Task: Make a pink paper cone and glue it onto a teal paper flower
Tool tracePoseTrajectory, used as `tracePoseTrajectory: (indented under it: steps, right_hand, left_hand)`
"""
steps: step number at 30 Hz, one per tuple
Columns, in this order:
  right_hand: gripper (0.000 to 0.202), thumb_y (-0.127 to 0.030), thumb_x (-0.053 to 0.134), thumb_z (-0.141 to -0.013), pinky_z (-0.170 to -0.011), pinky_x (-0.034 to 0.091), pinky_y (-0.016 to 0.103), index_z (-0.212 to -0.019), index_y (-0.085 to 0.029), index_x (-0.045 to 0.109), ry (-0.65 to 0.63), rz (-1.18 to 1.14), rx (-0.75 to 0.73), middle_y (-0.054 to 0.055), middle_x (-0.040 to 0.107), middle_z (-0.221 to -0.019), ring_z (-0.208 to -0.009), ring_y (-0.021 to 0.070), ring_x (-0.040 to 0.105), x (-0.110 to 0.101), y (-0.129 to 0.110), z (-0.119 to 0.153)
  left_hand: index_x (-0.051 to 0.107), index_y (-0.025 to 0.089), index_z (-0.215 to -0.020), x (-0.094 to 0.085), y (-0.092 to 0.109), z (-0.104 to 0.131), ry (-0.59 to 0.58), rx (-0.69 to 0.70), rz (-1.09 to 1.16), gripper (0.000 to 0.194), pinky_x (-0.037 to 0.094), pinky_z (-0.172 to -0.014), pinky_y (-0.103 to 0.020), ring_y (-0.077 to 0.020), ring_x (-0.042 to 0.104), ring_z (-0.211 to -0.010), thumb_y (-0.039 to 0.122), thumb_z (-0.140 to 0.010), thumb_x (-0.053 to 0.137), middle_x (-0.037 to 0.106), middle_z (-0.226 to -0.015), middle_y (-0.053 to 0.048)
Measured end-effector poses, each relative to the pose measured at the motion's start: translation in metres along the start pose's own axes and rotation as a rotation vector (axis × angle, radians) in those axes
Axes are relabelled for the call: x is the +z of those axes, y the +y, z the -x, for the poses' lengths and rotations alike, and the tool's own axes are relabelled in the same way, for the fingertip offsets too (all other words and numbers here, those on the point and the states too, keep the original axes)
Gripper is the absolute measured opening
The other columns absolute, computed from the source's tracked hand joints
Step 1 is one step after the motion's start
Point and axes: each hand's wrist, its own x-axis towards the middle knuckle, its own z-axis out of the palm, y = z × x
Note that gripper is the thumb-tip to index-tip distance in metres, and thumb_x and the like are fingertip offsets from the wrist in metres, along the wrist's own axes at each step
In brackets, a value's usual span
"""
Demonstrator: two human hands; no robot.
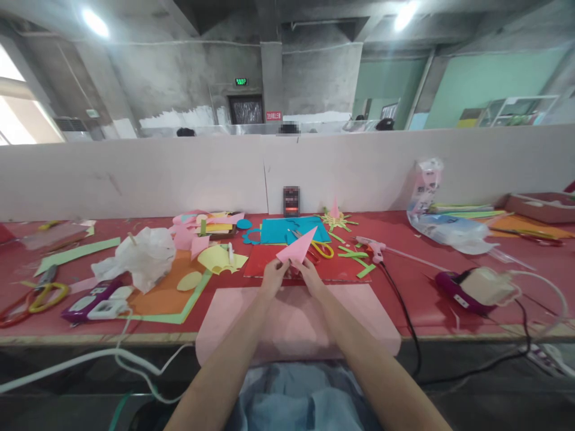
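Between my two hands is a pink paper triangle [298,246], its point tilted up to the right. My left hand [273,276] pinches its lower left edge, and my right hand [309,275] grips the lower right. Beneath them lies a large pink sheet [296,311] that hangs over the table's front edge. Just beyond, red card [256,267] and blue sheets [276,230] are spread out. Yellow-handled scissors [324,249] rest partly on the blue paper, some of them hidden behind the triangle.
To the right are a pink glue gun [376,248] with a black cord, green paper strips [365,266] and a purple power strip [465,293]. At left are a crumpled white bag [150,257], orange paper [179,294], another power strip [96,299] and scissors [42,294]. A white partition [202,176] stands behind.
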Motion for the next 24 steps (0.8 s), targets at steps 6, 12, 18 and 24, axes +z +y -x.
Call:
tracePoseTrajectory:
  steps: [6,12,18,24]
  right_hand:
    - [0.033,-0.045,0.064,-0.066,-0.066,0.041,0.028,-0.084,-0.017,0.062,0.027,0.009,0.015,0.001,0.06,-0.07,-0.067,0.0149,0.051,0.0017,-0.0036,0.0021]
    - [0.035,-0.047,0.062,-0.068,-0.067,0.042,0.028,-0.086,-0.017,0.061,0.042,0.003,0.001,0.002,0.062,-0.074,-0.07,0.0153,0.052,0.0007,-0.0015,0.0011]
    - [0.04,-0.052,0.062,-0.065,-0.061,0.043,0.029,-0.086,-0.018,0.062,0.036,-0.002,-0.012,0.0,0.058,-0.06,-0.064,0.0169,0.054,-0.0016,0.0021,-0.0012]
    - [0.043,-0.054,0.061,-0.065,-0.06,0.043,0.03,-0.088,-0.019,0.061,0.021,-0.019,-0.004,-0.001,0.058,-0.059,-0.062,0.0166,0.054,-0.0007,0.0029,-0.0014]
  left_hand:
    - [0.059,0.013,-0.064,0.0004,-0.001,-0.0002,0.026,0.002,0.016,0.029,0.039,-0.048,-0.022,-0.0109,0.051,-0.046,0.041,-0.071,0.057,0.054,-0.049,0.002]
    - [0.062,0.011,-0.08,0.0048,-0.006,-0.0026,-0.007,0.003,0.104,0.027,0.042,-0.05,-0.023,-0.0115,0.054,-0.048,0.035,-0.067,0.062,0.06,-0.056,0.001]
    - [0.062,0.011,-0.07,0.0061,-0.006,-0.0018,-0.077,-0.003,0.067,0.027,0.043,-0.049,-0.023,-0.0123,0.055,-0.048,0.038,-0.068,0.061,0.062,-0.056,-0.002]
    - [0.061,0.012,-0.067,0.0057,-0.0021,0.0003,-0.084,0.015,0.05,0.027,0.041,-0.049,-0.022,-0.0123,0.055,-0.049,0.039,-0.069,0.059,0.062,-0.055,-0.002]
